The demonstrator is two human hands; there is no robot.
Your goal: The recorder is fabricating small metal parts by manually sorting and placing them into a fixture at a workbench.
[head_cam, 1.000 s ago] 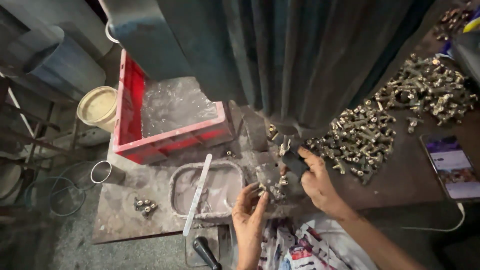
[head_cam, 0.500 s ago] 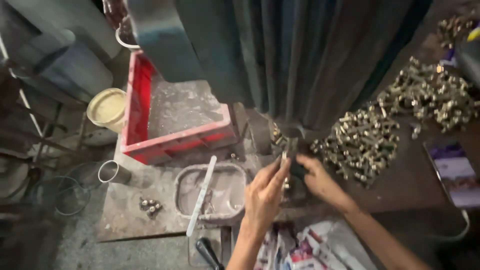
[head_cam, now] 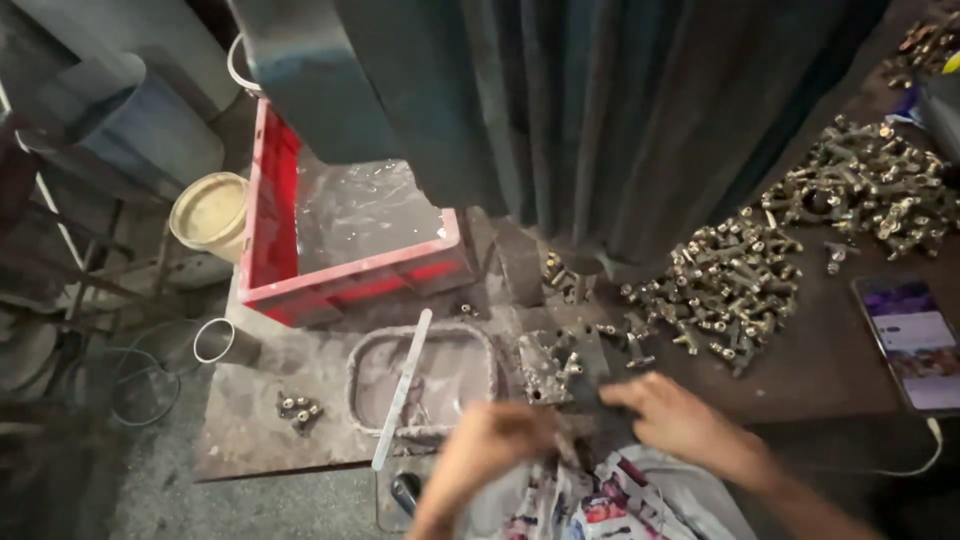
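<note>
**Two bare hands low at a metal-working bench**

Two hands sat at the bottom of the view, both blurred. The left hand (head_cam: 490, 440) had its fingers curled inward near the bench edge; whether they pinched anything could not be told. The right hand (head_cam: 675, 415) lay flat, fingers stretched leftward and close together, its tips just beside a small metal fixture (head_cam: 550, 365) on the bench (head_cam: 250, 430). A few brass fittings sat on top of that fixture.

Left of the fixture lay a shallow, dusty oblong tray (head_cam: 425, 385) with a pale flat stick (head_cam: 402, 390) resting diagonally across it. Further left, a small cluster of fittings (head_cam: 298, 410) lay alone on the bench. Behind the tray stood a red plastic crate (head_cam: 275, 220) lined with clear plastic. To the right, a large heap of brass fittings (head_cam: 725, 285) spread over the dark surface, and a phone (head_cam: 912, 345) with a lit screen lay near the right edge. A dark machine column (head_cam: 600, 120) rose behind everything.
</note>
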